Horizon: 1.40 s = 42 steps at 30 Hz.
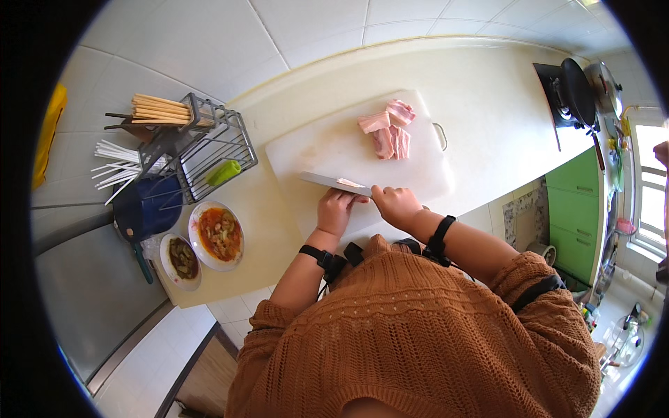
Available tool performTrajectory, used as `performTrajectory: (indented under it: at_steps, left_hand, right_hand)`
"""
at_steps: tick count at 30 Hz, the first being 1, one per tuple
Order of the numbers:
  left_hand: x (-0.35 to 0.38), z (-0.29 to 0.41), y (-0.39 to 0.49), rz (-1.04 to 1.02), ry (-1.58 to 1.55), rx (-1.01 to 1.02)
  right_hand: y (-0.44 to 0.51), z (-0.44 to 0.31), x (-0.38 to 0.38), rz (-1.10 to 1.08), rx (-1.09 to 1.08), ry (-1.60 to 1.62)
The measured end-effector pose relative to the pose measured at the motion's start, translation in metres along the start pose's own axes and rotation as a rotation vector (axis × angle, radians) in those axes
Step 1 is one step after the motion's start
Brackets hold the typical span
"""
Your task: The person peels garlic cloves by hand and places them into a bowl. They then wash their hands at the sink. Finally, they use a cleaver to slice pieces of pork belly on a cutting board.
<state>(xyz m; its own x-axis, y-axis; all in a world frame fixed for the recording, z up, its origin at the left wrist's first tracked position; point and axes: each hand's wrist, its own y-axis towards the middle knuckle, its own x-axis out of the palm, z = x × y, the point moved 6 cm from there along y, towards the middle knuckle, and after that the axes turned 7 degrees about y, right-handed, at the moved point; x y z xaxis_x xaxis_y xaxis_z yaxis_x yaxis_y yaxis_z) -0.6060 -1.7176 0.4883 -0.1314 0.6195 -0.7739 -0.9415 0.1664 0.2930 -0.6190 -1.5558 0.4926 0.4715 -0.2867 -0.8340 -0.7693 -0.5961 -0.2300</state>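
My right hand (396,207) grips the handle of a kitchen knife (321,180), whose broad blade points left across a white cutting board (313,141). A thin pale slice of meat (350,183) clings to the blade. Just on the near side of the blade, my left hand (334,211) has its fingers curled down over what looks like a piece of pork (361,199); most of it is hidden under the fingers. Farther back on the board lie several chunks of raw pork (383,142), pink with pale fat layers.
At left stand a wire rack (219,151) holding a green pepper (223,172), wooden chopsticks (162,109), a plate of red stew (219,235) and a bowl of dark food (180,258). A black wok (576,93) sits on the stove at far right. A tiled wall (324,31) bounds the counter.
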Motion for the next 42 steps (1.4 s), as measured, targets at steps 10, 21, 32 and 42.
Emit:
performTrajectory:
  at_steps: [10,21,32,42]
  left_hand:
    - [0.000,0.000,-0.002,0.013,0.031,0.049]
    - [0.002,-0.003,-0.002,0.023,0.037,0.065]
    - [0.002,-0.004,-0.001,0.023,-0.034,0.006]
    - [-0.005,0.001,-0.007,0.047,0.044,0.108]
  right_hand:
    - [-0.027,-0.007,-0.047,-0.016,0.095,0.082]
    - [-0.051,-0.007,-0.057,-0.189,0.177,0.015]
    - [-0.009,-0.005,-0.011,-0.050,0.092,-0.003]
    - [-0.011,-0.006,-0.033,0.067,0.092,0.050]
